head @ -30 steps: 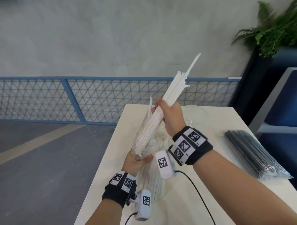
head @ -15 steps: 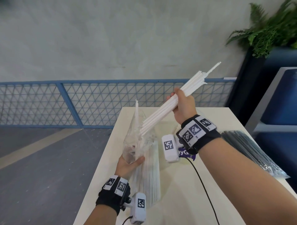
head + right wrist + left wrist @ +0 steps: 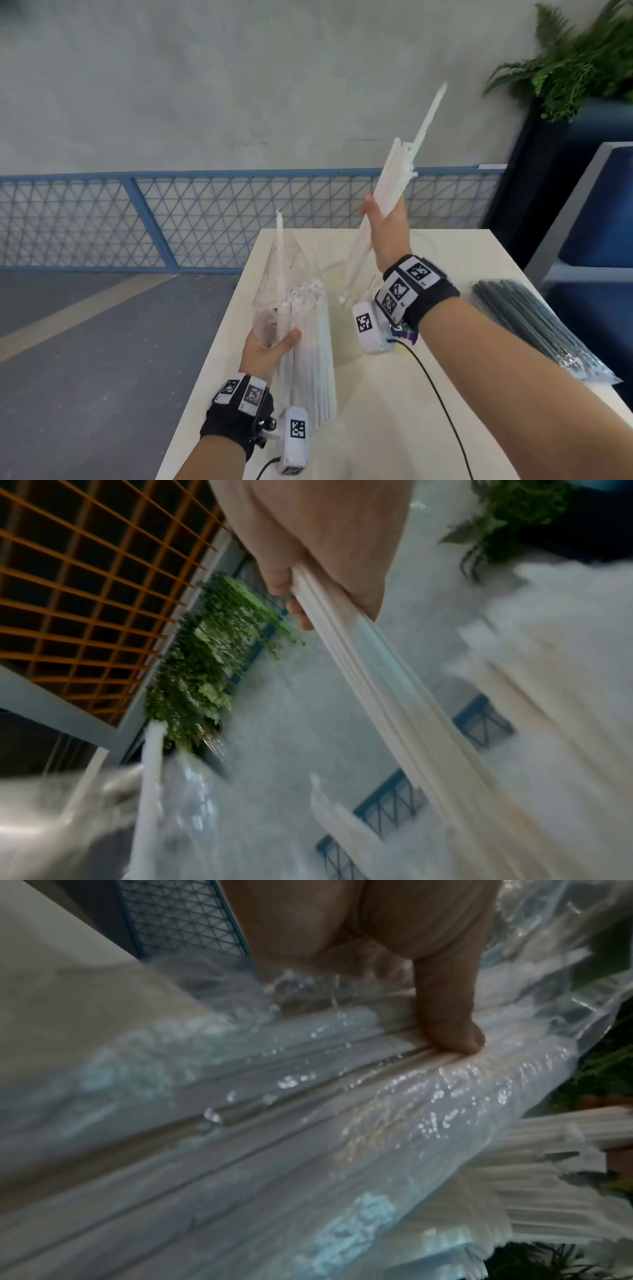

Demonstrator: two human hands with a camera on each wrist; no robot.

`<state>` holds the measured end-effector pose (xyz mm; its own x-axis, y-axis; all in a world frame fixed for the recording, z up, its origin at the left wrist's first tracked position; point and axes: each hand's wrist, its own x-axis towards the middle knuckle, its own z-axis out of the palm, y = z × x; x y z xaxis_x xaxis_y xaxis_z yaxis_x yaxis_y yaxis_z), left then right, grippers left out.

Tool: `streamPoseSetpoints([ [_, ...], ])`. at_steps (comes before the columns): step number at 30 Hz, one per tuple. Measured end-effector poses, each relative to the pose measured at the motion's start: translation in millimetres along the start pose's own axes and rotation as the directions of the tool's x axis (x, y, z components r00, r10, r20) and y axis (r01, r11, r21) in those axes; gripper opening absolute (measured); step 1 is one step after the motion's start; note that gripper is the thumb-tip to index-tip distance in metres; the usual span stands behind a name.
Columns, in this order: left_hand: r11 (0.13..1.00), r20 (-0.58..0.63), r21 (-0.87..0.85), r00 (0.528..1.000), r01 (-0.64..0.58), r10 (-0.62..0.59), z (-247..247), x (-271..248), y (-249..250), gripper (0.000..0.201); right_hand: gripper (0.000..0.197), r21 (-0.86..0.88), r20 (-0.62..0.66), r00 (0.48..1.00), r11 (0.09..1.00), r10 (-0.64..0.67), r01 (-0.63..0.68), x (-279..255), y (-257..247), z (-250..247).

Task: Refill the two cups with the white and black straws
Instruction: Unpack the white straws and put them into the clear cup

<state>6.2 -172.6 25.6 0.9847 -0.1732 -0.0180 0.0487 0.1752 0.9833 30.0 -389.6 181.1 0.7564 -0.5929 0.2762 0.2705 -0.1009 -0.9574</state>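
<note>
My right hand [image 3: 383, 219] grips a bundle of white straws [image 3: 394, 192] and holds it up, tilted, above the table; the wrist view shows the same white straws [image 3: 369, 669] under my fingers. My left hand [image 3: 270, 346] holds the clear plastic bag of white straws [image 3: 308, 342] that lies on the table's left side, thumb pressed on the bag [image 3: 342, 1110]. One straw [image 3: 280, 260] sticks up from the bag's open mouth. A sealed pack of black straws [image 3: 534, 329] lies at the right. A clear cup [image 3: 421, 246] shows faintly behind my right wrist.
The cream table [image 3: 394, 428] ends in a left edge with grey floor below. A blue mesh fence [image 3: 171, 222] runs behind. A plant [image 3: 575, 65] and a blue seat [image 3: 606, 212] stand at the right. A black cable [image 3: 442, 404] crosses the table.
My right hand has pulled the bundle of white straws fully out of the bag, moved it right and turned it more upright. The left hand still holds the bag.
</note>
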Motion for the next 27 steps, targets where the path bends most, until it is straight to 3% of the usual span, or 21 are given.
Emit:
streamPoseSetpoints([
  [4, 1.0, 0.054, -0.008, 0.998, -0.012, 0.012, 1.6, 0.3, 0.9, 0.049, 0.04, -0.06, 0.068, 0.996, 0.997, 0.054, -0.05, -15.3, 26.5, 2.7],
  [7, 0.999, 0.072, -0.002, 0.996, -0.046, 0.046, 1.3, -1.5, 0.4, 0.043, 0.031, -0.087, 0.066, 0.994, 0.993, 0.088, -0.082, -21.7, 35.5, 2.4],
  [9, 0.998, 0.074, -0.005, 0.995, -0.06, 0.06, 0.6, -2.3, -0.3, 0.048, 0.023, -0.101, 0.071, 0.996, 0.994, 0.053, -0.046, -23.6, 38.8, 1.1],
  [14, 0.998, 0.098, 0.002, 0.993, -0.068, 0.068, -0.3, -2.2, -1.3, 0.045, 0.024, -0.248, 0.189, 0.978, 0.96, -0.083, 0.129, -26.3, 38.0, -8.3],
  [17, 0.996, 0.091, 0.007, 0.992, -0.091, 0.09, -0.9, -2.5, -2.2, 0.045, 0.049, -0.395, 0.127, 0.949, 0.863, -0.288, 0.315, -34.7, 44.3, -30.8],
  [18, 0.996, 0.09, 0.003, 0.992, -0.094, 0.094, -0.9, -3.0, -2.3, 0.045, 0.06, -0.389, 0.13, 0.953, 0.87, -0.272, 0.302, -40.3, 49.2, -38.2],
  [20, 0.996, 0.088, -0.008, 0.992, -0.092, 0.092, -1.1, -3.7, -2.1, 0.044, 0.076, -0.353, 0.198, 0.974, 0.918, -0.113, 0.179, -55.0, 63.0, -46.6],
  [22, 0.996, 0.09, -0.019, 0.992, -0.091, 0.092, -1.6, -3.9, -1.4, 0.048, 0.089, -0.369, 0.272, 0.962, 0.918, -0.041, 0.143, -65.8, 76.6, -45.1],
  [25, 0.996, 0.092, -0.033, 0.992, -0.082, 0.085, -1.4, -5.3, 0.2, 0.058, 0.093, -0.359, 0.334, 0.919, 0.874, -0.208, 0.328, -66.4, 87.8, -34.0],
  [27, 0.996, 0.078, -0.045, 0.994, -0.074, 0.078, -2.3, -7.0, 0.9, 0.053, 0.079, -0.363, 0.388, 0.887, 0.842, -0.252, 0.398, -60.7, 90.0, -26.1],
])
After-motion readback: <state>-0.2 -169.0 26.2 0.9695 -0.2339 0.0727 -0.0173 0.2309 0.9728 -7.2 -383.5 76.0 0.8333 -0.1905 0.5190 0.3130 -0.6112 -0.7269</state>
